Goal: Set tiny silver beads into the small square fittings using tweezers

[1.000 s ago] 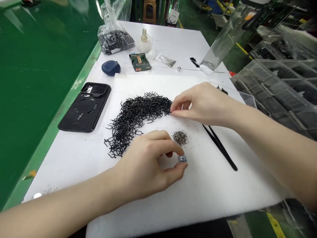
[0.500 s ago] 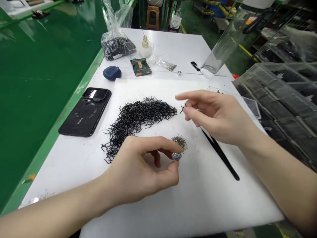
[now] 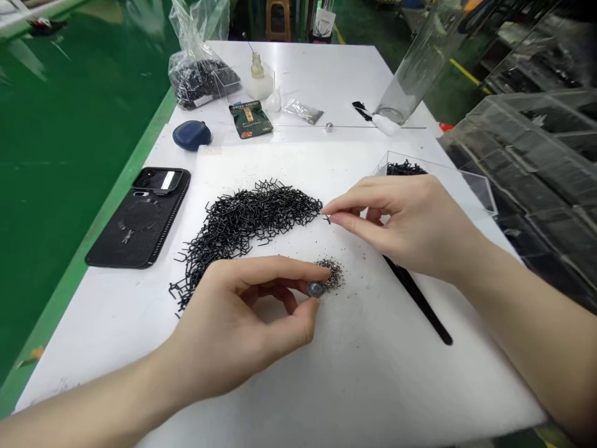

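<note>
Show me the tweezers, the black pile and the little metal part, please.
Tweezers (image 3: 420,299): head view, on the middle of the visible handle.
Black pile (image 3: 254,214): head view, on the upper stretch of its curve.
Metal part (image 3: 316,289): head view, on the side facing the camera.

A black phone (image 3: 140,239) lies face down at the left of a white table (image 3: 326,68), near a rounded blue object (image 3: 192,135). Farther back lies a green packet (image 3: 250,121); beyond stands a brown stool (image 3: 278,11).
</note>
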`<state>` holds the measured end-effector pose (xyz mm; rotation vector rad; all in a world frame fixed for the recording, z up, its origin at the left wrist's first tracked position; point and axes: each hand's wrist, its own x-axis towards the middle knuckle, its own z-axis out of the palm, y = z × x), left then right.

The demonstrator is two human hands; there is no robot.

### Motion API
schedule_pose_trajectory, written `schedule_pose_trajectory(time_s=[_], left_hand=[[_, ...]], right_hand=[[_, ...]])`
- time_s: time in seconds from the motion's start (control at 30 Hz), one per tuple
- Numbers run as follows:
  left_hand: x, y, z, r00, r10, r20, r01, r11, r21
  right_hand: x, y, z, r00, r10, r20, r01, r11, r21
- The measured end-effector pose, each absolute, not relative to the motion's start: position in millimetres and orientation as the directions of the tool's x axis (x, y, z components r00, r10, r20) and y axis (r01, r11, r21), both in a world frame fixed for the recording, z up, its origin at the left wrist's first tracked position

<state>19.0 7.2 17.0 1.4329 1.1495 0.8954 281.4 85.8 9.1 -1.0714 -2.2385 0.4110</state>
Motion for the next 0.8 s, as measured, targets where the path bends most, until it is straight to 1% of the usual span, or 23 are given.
schedule_pose_trajectory(time_s=[0.1, 0.2, 0.23, 0.3, 0.37, 0.4, 0.47, 0.57, 0.63, 0.8], left_hand=[[19, 8, 19, 0.250, 0.964, -0.095, 0.176, 0.051, 0.983], [20, 9, 19, 0.250, 0.962, -0.107, 0.153, 0.070, 0.986], [20, 9, 19, 0.255, 0.961, -0.111, 0.148, 0.075, 0.986], [20, 10, 18, 0.256, 0.960, -0.117, 0.127, 0.086, 0.988], [20, 10, 18, 0.245, 0.961, -0.130, 0.069, 0.116, 0.991], [20, 11, 19, 0.238, 0.961, -0.142, 0.023, 0.140, 0.990], [19, 12, 19, 0.232, 0.957, -0.174, -0.067, 0.194, 0.979], [18, 14, 19, 0.241, 0.944, -0.227, -0.155, 0.268, 0.951], [17, 14, 17, 0.258, 0.929, -0.264, -0.207, 0.320, 0.924], [14, 14, 10, 0.318, 0.906, -0.281, -0.315, 0.381, 0.869]], right_hand=[[282, 88, 4, -0.537, 0.725, 0.431, 0.574, 0.688, -0.443], [279, 86, 2, -0.570, 0.686, 0.452, 0.543, 0.728, -0.418], [278, 84, 2, -0.546, 0.699, 0.461, 0.547, 0.715, -0.436], [275, 79, 3, -0.455, 0.757, 0.469, 0.556, 0.653, -0.515], [272, 74, 6, -0.371, 0.806, 0.461, 0.535, 0.591, -0.604], [271, 71, 8, -0.356, 0.816, 0.455, 0.516, 0.578, -0.632], [269, 66, 10, -0.357, 0.821, 0.445, 0.453, 0.569, -0.687], [264, 60, 10, -0.349, 0.827, 0.441, 0.302, 0.544, -0.782], [261, 56, 9, -0.335, 0.832, 0.443, 0.233, 0.529, -0.816], [256, 46, 14, -0.293, 0.848, 0.441, 0.192, 0.504, -0.842]])
